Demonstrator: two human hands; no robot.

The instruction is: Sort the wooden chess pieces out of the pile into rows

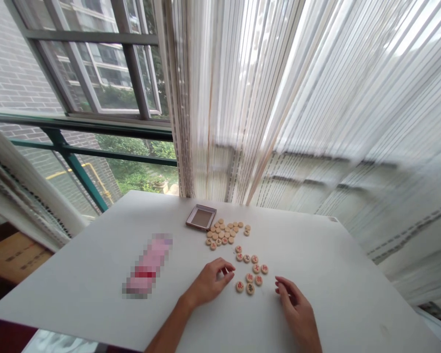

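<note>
Flanking the face-up xiangqi pieces (pixel 256 268) on the white bench (pixel 106 255), here are the left hand (pixel 210 282) and right hand (pixel 297 303), loosely curled, both empty!

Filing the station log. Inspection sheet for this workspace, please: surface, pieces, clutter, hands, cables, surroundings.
Surface: white table, below a window.
Job's things: round pieces with red or dark characters between the hands; a cluster of mostly plain-faced pieces beside a shallow square tray.
Clutter: pink item on the left side, pixelated; cannot tell what it is.
Hands: left hand beside the character pieces, fingers and thumb apart; right hand on their other side, loosely curled, closure unclear.
Cables: nothing seen.
Surroundings: striped sheer curtain, green railing, cardboard box at far left.
</note>
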